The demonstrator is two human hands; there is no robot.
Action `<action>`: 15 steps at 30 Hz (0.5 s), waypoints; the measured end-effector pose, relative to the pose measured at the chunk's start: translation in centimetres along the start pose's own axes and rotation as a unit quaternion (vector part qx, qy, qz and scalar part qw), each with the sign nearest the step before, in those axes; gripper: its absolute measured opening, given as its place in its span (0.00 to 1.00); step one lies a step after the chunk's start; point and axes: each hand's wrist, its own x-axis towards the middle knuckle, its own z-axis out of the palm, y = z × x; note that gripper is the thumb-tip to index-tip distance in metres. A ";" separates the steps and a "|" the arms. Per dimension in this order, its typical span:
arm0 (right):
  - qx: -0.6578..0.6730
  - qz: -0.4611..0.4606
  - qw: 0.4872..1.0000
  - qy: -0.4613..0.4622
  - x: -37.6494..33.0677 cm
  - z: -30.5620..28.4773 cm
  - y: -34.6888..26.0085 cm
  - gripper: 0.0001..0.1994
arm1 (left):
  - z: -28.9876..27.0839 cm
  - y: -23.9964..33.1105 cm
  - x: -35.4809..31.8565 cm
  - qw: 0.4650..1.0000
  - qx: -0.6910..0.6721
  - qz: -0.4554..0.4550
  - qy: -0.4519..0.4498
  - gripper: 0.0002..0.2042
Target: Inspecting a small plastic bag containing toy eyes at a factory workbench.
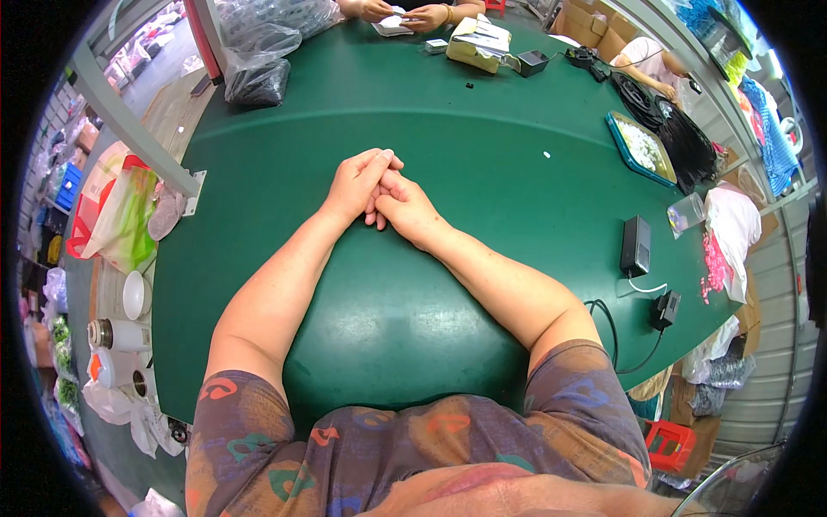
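Observation:
My left hand (355,184) and my right hand (412,213) rest clasped together near the middle of the green tabletop (482,284). The fingers of both are closed and folded over one another, and no object shows between them. Both bare forearms lie on the tabletop and slant inward to the hands. Nearest to them, some way off to the right, is a small white piece (547,155).
On the right are a black power adapter (636,246), a plug (664,309), a clear cup (687,214), pink pieces (713,267) and a tray of white pieces (617,129). A filled plastic bag (258,84) and a co-worker's hands (426,17) are across the table.

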 end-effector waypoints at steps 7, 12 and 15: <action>-0.009 0.002 1.000 0.004 0.1 -0.2 0.2 0.11 | 0.2 0.1 0.0 1.000 0.002 -0.002 0.000 0.17; 0.004 -0.003 1.000 -0.001 0.1 0.0 0.1 0.11 | 0.1 0.2 -0.1 1.000 0.000 -0.004 0.001 0.17; 0.006 -0.005 1.000 -0.001 0.0 0.0 0.0 0.11 | 0.1 0.2 0.0 1.000 0.003 -0.004 0.002 0.17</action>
